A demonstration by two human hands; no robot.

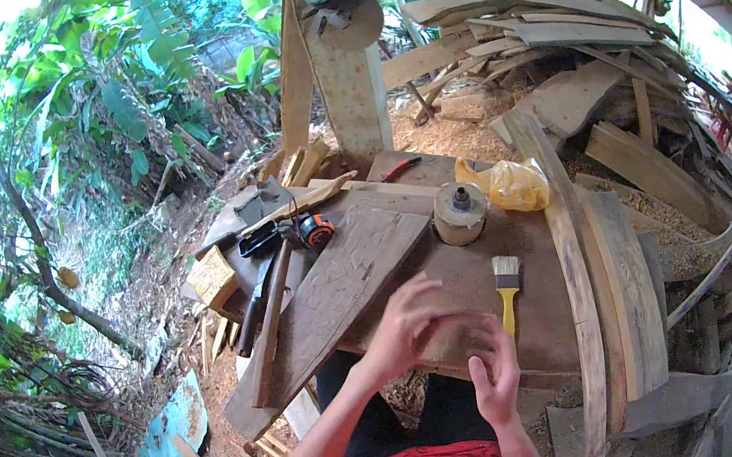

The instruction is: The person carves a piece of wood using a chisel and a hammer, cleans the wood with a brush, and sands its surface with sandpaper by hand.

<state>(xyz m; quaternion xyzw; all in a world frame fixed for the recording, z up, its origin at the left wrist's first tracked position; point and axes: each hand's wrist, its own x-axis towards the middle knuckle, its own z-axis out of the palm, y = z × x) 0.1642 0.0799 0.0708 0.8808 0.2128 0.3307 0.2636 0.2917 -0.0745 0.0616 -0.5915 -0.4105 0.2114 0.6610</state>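
My left hand (406, 327) hovers over the front of the wooden worktable (545, 334), its fingers curved and apart. Close beside it, my right hand (496, 369) is raised with thumb and fingers loosely bent and spaced. The fingers of the two hands almost meet, and I see nothing held in either. Just beyond the right hand lies a flat paintbrush (507, 288) with a yellow handle and pale bristles. Farther back, a round drum (459, 213) with a metal nut on top rises through the tabletop. A crumpled yellow plastic bag (517, 186) sits next to it.
A wide dark board (347, 292) lies slantwise on the left, beside a wooden-handled tool (272, 326), an orange-and-black tape measure (317, 230) and a wood block (212, 278). Long planks (568, 266) line the right edge. Lumber (562, 23) is piled behind.
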